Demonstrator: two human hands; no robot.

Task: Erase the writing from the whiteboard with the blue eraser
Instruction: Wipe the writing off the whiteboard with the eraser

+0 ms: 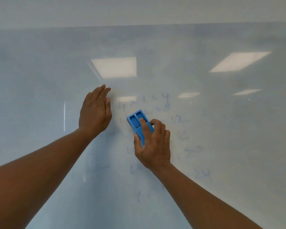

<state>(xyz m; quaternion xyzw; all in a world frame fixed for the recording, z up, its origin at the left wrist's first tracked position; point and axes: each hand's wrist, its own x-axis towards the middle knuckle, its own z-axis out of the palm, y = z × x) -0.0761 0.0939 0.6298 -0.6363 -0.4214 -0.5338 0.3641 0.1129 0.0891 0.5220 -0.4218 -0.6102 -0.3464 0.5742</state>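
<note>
A person presses a blue eraser (139, 124) against a whiteboard (40, 80) covered in faint blue sums.

The left hand (94, 111) lies open, fingers together, flat on the board just left of the writing (155, 100). The right hand (153, 144) grips the eraser, forefinger across its recessed back, over the middle of the smudged figures. Ceiling-light reflections (114, 67) glare above.
</note>
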